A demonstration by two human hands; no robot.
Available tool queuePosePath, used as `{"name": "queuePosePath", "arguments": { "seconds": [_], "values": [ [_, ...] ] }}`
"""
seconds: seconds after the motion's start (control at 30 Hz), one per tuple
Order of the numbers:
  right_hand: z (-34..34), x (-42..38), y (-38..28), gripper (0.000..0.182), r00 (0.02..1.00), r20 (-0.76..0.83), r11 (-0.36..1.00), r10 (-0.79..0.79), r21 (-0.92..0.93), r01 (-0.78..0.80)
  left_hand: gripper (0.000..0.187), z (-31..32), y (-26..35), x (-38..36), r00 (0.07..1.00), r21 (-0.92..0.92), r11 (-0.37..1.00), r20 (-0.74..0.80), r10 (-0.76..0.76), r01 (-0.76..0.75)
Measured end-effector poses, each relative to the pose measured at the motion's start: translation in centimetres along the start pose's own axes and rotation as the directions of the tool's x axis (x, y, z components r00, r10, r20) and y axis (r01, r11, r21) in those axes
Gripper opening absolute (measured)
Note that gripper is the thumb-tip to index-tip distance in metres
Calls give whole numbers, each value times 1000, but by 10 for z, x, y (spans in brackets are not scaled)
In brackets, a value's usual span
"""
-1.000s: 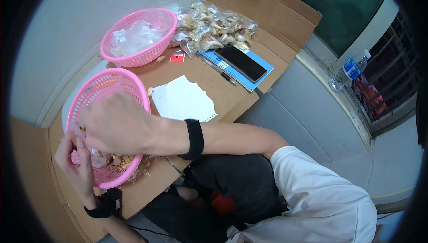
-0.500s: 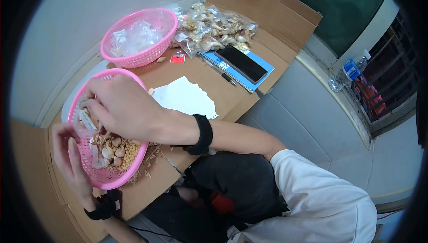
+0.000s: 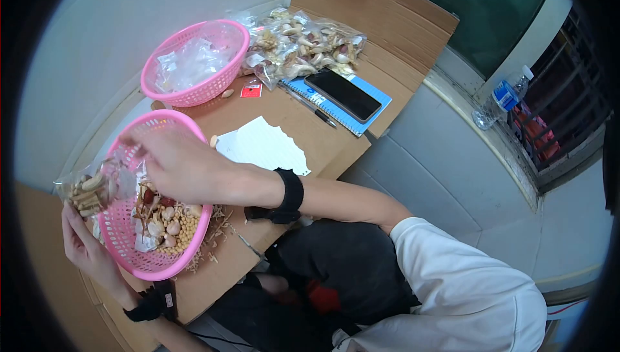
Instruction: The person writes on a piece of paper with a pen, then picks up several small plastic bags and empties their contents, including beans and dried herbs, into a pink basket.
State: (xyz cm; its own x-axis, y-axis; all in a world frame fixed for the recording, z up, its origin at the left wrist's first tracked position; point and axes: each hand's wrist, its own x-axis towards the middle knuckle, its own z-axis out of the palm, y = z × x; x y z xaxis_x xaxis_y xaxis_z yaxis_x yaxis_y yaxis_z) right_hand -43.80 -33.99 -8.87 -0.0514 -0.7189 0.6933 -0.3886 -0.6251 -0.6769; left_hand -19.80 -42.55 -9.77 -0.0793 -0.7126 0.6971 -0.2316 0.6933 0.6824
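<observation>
My left hand (image 3: pixel 87 248) is at the left of the near pink basket (image 3: pixel 152 273), its fingers closed on the underside of a clear plastic bag (image 3: pixel 90 190). Pale dried pieces and sticks fill the bag's outer end, and its other end lies over the basket rim. Above the basket is my right hand (image 3: pixel 177 165), close to the bag's inner end; its fingers are smeared by motion and partly hidden. Inside the basket are pale yellow beans (image 3: pixel 187 232), whitish-pink bulbs (image 3: pixel 172 228), dark red dates (image 3: pixel 168 202) and brown stringy roots.
A second pink basket (image 3: pixel 213 90) at the back holds clear plastic bags. Beside it lie several filled bags (image 3: pixel 303 42), then a phone (image 3: pixel 342 93) on a blue notebook (image 3: pixel 374 123), a pen (image 3: pixel 323 117), torn white paper (image 3: pixel 261 148) and a red card (image 3: pixel 251 88). Shavings lie by the near basket.
The filled bag has come up out of the near basket to its left side, into my left hand. My right hand remains above the basket. The camera view has shifted slightly.
</observation>
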Motion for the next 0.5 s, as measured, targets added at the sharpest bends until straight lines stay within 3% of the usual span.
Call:
{"name": "queuePosePath", "arguments": {
  "seconds": [0.03,0.07,0.13,0.17,0.23,0.37,0.5],
  "values": [
    [-1,0,4,28,990,-123,986,-62,-161,41,30,1,6,0,998,85,995,-28,49,-47],
    [-5,3,0,28,991,-122,986,-63,-163,43,30,1,12,-1,998,84,995,-30,50,-47],
    [-15,6,-9,31,995,-92,998,38,-47,-42,24,2,25,-5,982,285,950,166,85,-130],
    [-15,6,-10,31,995,-95,998,39,-47,-44,24,6,33,-7,982,284,950,169,85,-131],
    [-14,7,-11,31,995,-96,999,27,-27,-29,20,16,46,-8,944,313,903,246,222,-294],
    [-9,5,-11,30,995,-96,1000,-10,-10,9,20,20,49,-12,941,219,923,196,275,-315],
    [-5,6,-16,29,992,-115,999,-45,-22,43,20,10,47,-10,976,294,931,90,196,-214]
  ]
}}
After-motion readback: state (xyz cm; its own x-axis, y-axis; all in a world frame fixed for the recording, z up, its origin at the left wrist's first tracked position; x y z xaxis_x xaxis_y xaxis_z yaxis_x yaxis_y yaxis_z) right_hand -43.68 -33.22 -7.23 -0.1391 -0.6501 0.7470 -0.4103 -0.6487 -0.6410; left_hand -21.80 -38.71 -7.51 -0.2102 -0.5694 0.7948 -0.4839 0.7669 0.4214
